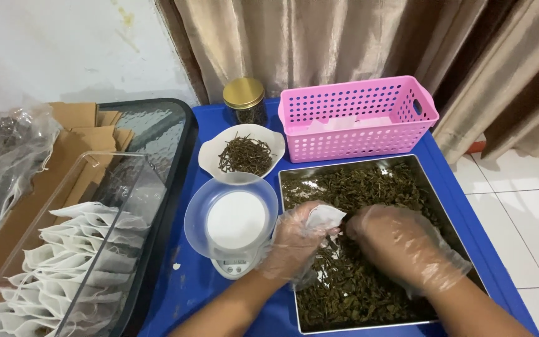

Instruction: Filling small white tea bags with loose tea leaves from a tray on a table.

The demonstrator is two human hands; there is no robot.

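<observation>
Looking down from the head view: both hands wear thin clear plastic gloves and work over a steel tray (433,187) of dried green-brown leaves (357,287) on a blue table (188,287). Left hand (297,240) is closed around a small white filter pouch (325,218), pinching it near the mouth so the top edge sticks up over the leaves. Right hand (400,240) is cupped, fingers curled down into the leaf pile just beside the pouch; it looks like a loose pinch on some leaves, but I can't tell how much is held since the fingertips are buried. Handling judgement: pouch is light, soft and floppy, likely collapses unless held at the rim, so the rim is the place to grip; leaves are dry, brittle, very light, easy to crumble or spill, better scooped with loose fingers than squeezed. Just left of the tray sits a small kitchen scale (232,265) with a clear bowl (231,218) on top, looks empty. Behind that, a white dish (269,142) holding darker twiggy strands, then a glass jar with gold lid (244,93). A pink perforated basket (357,118) stands behind the tray, touching or nearly touching its far edge. Far left, a clear bin (95,249) stacked with more white pouches, brown cardboard (76,143) and a plastic bag (7,156) beyond. Beige curtain (344,37) at back, white tiled floor (531,218) at right.
</observation>
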